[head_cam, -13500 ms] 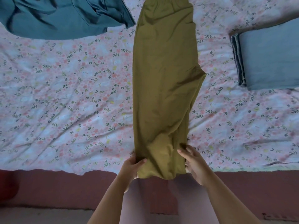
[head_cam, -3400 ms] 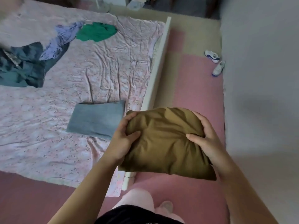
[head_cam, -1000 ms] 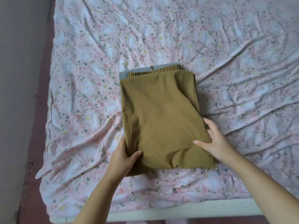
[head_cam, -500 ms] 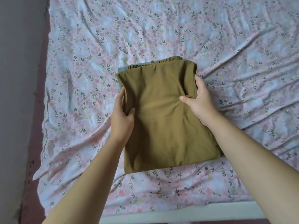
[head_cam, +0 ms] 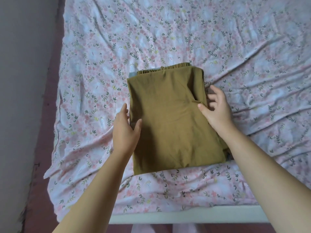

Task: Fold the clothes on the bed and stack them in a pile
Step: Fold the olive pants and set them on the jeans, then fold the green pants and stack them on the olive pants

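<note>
Folded olive-green trousers [head_cam: 173,118] lie on top of a folded grey-blue garment [head_cam: 132,74], of which only a corner at the far left and a sliver at the near right show. Together they form a pile on the flowered bed sheet [head_cam: 168,39]. My left hand [head_cam: 125,130] lies flat against the pile's left edge, fingers straight, thumb on the olive cloth. My right hand [head_cam: 216,106] hovers at the pile's right edge with fingers spread and loosely bent, thumb touching the top; it holds nothing.
The bed's white frame edge [head_cam: 185,216] runs along the bottom. A grey wall [head_cam: 21,81] and a strip of dark red floor [head_cam: 45,132] lie to the left of the bed. The sheet is wrinkled around the pile.
Both hands have let go of the olive trousers' sides and eased back from the far part of the pile. The trousers now lie flatter and squarer on the grey-blue garment.
</note>
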Demonstrator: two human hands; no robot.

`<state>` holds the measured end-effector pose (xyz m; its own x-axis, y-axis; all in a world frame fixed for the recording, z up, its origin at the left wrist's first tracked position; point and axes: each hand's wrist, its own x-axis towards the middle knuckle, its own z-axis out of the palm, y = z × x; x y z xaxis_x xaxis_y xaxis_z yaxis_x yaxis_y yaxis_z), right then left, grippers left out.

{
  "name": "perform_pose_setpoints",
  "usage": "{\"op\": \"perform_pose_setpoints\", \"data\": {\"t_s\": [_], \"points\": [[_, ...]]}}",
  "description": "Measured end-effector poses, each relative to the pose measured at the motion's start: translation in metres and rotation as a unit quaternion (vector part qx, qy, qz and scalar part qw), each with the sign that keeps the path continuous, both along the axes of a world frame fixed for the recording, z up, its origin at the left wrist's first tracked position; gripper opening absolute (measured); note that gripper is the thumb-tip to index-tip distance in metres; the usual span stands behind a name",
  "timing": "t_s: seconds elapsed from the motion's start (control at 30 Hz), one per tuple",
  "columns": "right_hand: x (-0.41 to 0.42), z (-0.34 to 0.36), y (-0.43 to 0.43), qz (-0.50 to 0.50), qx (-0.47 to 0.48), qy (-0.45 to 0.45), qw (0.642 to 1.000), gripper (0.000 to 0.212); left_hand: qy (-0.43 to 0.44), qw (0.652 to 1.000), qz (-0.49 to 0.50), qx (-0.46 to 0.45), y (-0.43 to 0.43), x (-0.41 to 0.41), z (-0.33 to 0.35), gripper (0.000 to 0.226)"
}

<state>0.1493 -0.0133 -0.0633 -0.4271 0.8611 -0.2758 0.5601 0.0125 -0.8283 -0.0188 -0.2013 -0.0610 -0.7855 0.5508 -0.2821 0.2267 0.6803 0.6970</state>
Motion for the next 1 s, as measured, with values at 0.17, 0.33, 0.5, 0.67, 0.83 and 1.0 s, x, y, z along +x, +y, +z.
{"op": "perform_pose_setpoints", "data": {"t_s": [0.17,0.33,0.5,0.67,0.83,1.0], "points": [[0.027,0.048,-0.045,-0.004,0.093,-0.064,0.994,0.052,0.206,0.974,-0.088,-0.042,-0.023,0.015,0.046,0.050],[0.057,0.116,-0.086,0.041,0.212,-0.131,0.968,0.034,0.281,0.950,-0.132,-0.031,-0.039,0.044,0.123,0.034],[0.092,0.194,-0.114,0.025,0.286,-0.150,0.946,0.044,0.294,0.948,-0.117,-0.013,-0.049,0.059,0.212,0.034],[0.132,0.255,-0.133,-0.004,0.318,-0.173,0.932,0.045,0.302,0.926,-0.227,-0.011,-0.044,0.086,0.279,0.036],[0.173,0.307,-0.153,-0.053,0.315,-0.204,0.925,0.043,0.295,0.899,-0.323,0.006,-0.026,0.113,0.319,0.034],[0.209,0.342,-0.171,-0.130,0.321,-0.229,0.910,0.035,0.305,0.858,-0.412,0.029,0.003,0.137,0.343,0.028]]}}
